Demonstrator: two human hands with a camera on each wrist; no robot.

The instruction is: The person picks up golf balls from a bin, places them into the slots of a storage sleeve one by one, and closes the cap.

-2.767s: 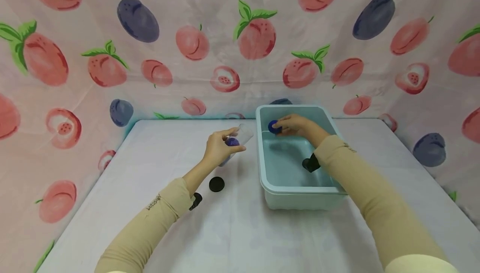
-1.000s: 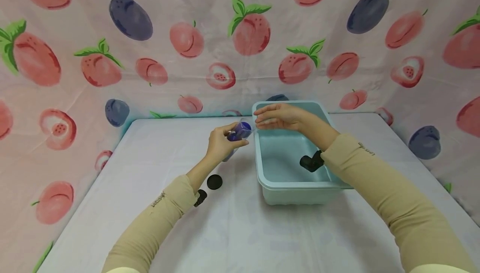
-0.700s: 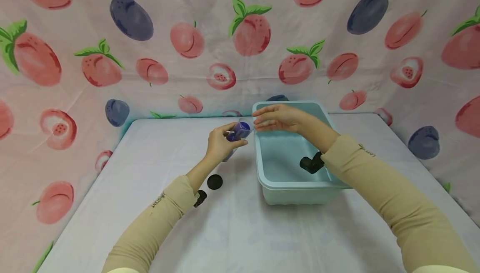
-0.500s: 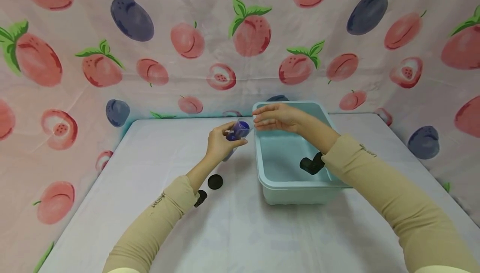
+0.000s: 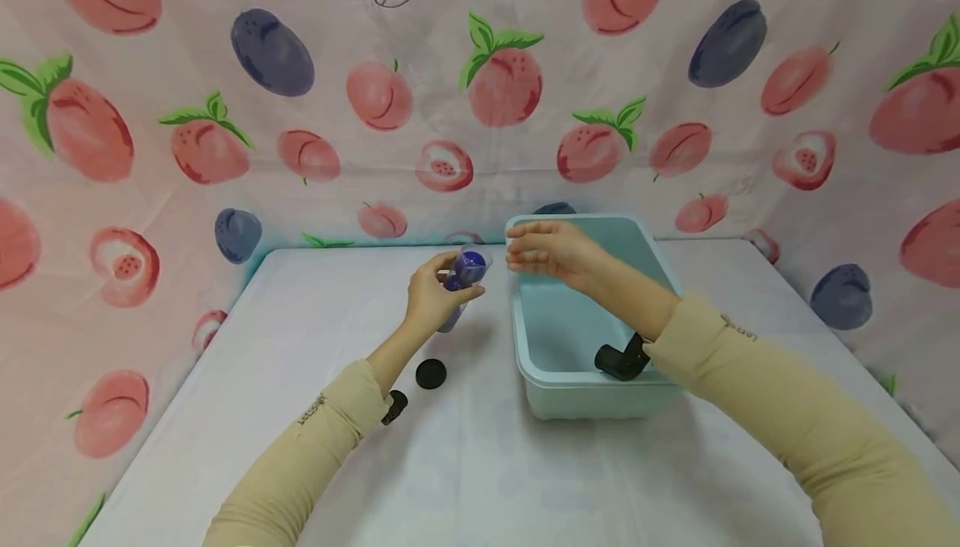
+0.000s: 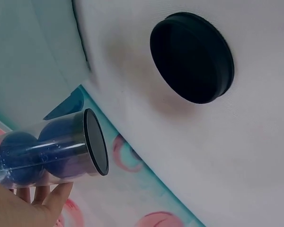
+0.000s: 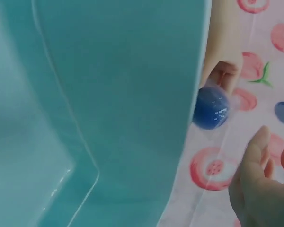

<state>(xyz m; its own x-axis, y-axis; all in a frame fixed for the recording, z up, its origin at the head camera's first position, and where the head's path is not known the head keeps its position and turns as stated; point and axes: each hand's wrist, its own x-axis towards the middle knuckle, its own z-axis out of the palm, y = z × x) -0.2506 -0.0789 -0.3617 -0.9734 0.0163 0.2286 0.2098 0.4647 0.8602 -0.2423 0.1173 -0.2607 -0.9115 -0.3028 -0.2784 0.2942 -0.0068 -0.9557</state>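
My left hand [image 5: 431, 298] grips a clear plastic tube [image 5: 471, 269] tilted above the table, left of the bin. Blue balls [image 6: 59, 146] sit in a row inside it, the uppermost near the tube's open mouth. A dark cap closes the lower end [image 6: 97, 142] in the left wrist view. My right hand [image 5: 553, 251] is just beside the mouth, above the bin's left rim, with extended fingers and nothing in them. A round black lid [image 5: 431, 373] lies on the table below the left hand.
The pale blue bin [image 5: 528, 384] stands right of centre. A black camera piece [image 5: 621, 361] at my right wrist shows over it, another black piece [image 5: 395, 406] by my left sleeve. Patterned cloth [image 5: 442, 97] hangs behind the white table [image 5: 480, 472].
Earlier my right hand held a blue ball over the bin; that ball is now in the tube and the hand is empty. The tube has since swung slightly left and more upright.
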